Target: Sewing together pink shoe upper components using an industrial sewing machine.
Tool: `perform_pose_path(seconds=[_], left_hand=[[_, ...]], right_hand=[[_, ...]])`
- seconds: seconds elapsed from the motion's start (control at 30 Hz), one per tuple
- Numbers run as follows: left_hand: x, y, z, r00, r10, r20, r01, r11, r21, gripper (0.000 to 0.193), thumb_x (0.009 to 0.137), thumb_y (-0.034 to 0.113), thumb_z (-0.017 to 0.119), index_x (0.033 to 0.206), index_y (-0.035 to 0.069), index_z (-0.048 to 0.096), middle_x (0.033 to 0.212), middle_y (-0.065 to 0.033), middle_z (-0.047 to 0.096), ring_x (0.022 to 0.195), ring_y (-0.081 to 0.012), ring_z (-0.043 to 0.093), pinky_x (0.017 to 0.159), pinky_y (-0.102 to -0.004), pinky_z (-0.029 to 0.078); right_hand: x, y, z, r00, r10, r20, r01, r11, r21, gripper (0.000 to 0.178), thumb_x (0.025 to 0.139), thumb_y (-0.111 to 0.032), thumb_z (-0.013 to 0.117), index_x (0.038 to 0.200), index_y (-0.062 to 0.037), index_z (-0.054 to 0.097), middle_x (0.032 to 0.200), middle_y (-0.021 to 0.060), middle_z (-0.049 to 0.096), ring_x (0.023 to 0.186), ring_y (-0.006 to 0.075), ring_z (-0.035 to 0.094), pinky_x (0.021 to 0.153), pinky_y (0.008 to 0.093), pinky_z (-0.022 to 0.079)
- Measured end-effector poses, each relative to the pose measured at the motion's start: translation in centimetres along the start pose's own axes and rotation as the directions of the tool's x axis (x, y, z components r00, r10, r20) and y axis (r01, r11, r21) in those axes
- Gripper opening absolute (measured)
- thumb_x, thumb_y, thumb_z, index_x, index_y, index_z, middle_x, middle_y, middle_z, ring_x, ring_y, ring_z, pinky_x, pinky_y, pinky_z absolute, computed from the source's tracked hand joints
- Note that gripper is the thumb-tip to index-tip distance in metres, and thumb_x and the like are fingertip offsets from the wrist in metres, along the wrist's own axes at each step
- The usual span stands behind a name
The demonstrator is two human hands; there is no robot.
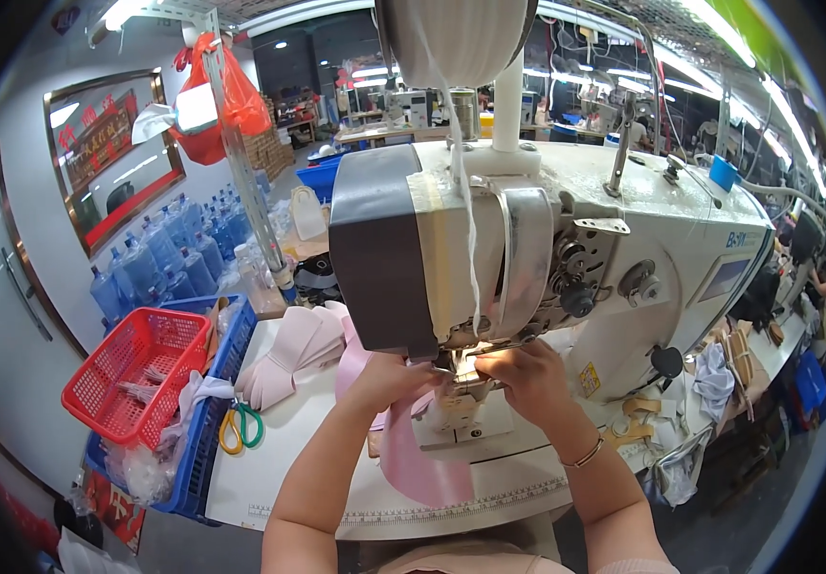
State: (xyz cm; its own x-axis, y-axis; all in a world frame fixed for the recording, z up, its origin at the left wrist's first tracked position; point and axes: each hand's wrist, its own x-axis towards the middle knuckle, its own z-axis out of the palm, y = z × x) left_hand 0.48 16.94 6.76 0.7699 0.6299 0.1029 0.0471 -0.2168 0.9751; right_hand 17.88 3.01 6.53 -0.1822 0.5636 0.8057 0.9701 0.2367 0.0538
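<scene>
A large white and grey sewing machine (pixel 528 239) stands right in front of me, its lamp lighting the needle area (pixel 465 366). My left hand (pixel 396 381) is at the left of the needle, closed on a pink, smooth strip of material (pixel 418 459) that curves down over the table's front. Part of its fingers is hidden behind the machine head. On the needle's other side, my right hand (pixel 530 375) has its fingers pinched together close to the needle; what they hold is too small to make out. A white tape (pixel 470 220) runs down from a roll above toward the needle.
Stacked pale pink pieces (pixel 293 354) lie on the table at the left, near green and yellow scissors (pixel 241 427). Beyond them, a red basket (pixel 135 373) sits on a blue crate (pixel 226 359). Tan scraps (pixel 635 426) and cloth (pixel 712 375) lie at the right.
</scene>
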Motion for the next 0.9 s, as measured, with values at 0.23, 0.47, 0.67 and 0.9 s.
perform_pose_path(seconds=[0.23,0.47,0.67,0.9], left_hand=[[-3.1,-1.4,2.3,0.978,-0.183,-0.1,0.148,0.948,-0.281,0.021,0.079,0.015,0.062,0.092,-0.001,0.06,0.083,-0.0037,0.06,0.071,-0.0079,0.055,0.061,-0.0215,0.046],[-5.3,-1.2,4.7,0.991,-0.103,-0.089,0.086,0.981,-0.176,0.022,0.086,0.024,0.058,0.087,0.002,0.06,0.068,0.0015,0.055,0.056,-0.0025,0.048,0.047,-0.0194,0.039],[-4.6,-1.8,4.6,0.987,0.003,-0.161,-0.037,0.978,-0.207,0.021,0.084,0.022,0.059,0.088,0.001,0.06,0.071,0.0007,0.059,0.06,-0.0049,0.052,0.054,-0.0202,0.044],[-5.7,-1.2,4.7,0.954,0.196,-0.228,-0.214,0.975,-0.057,0.034,0.077,0.013,0.065,0.103,-0.001,0.048,0.085,-0.0079,0.059,0.078,-0.0107,0.057,0.066,-0.025,0.047]], right_hand=[[-0.6,0.3,-0.4,0.997,0.077,-0.014,-0.076,0.995,0.066,0.038,0.058,0.006,0.058,0.089,-0.0164,0.063,0.085,-0.0018,0.063,0.067,0.0204,0.056,0.059,0.0311,0.047],[-4.9,1.2,-1.3,0.97,0.239,-0.045,-0.231,0.963,0.139,0.032,0.06,0.01,0.053,0.084,-0.009,0.061,0.092,0.0039,0.064,0.072,0.0245,0.058,0.06,0.032,0.048],[-8.3,-0.1,-1.5,0.929,0.366,0.045,-0.368,0.912,0.18,0.033,0.059,0.007,0.057,0.088,-0.0092,0.061,0.088,0.0044,0.062,0.072,0.0254,0.057,0.061,0.0337,0.048],[-13.6,-2.3,-0.8,0.627,0.674,0.39,-0.728,0.685,-0.013,0.046,0.071,-0.004,0.059,0.116,-0.0048,0.047,0.11,0.0128,0.052,0.102,0.0331,0.045,0.086,0.0404,0.039]])
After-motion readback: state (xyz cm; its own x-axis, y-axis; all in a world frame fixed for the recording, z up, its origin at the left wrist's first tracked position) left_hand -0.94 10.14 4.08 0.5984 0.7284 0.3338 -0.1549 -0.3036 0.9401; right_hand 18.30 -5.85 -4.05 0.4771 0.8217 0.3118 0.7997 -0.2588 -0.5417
